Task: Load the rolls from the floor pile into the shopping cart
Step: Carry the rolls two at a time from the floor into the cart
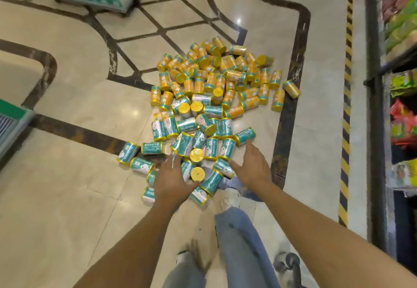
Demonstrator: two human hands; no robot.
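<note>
my left grip (173,179) and right grip (252,165), both open and empty, reach down to the near edge of the pile (214,89) on the floor (79,186); the nearest teal rolls (211,181) lie between them, axes every way, closest to the left.

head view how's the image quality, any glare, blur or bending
In the head view, a bright glare spot sits on the glossy floor beyond the pile of rolls. The dark inlay lines bow, which looks like wide-angle distortion. The rolls read fairly sharp, but the left hand fingertips, the shoe at the bottom edge and the shelves on the right are smeared.
</note>
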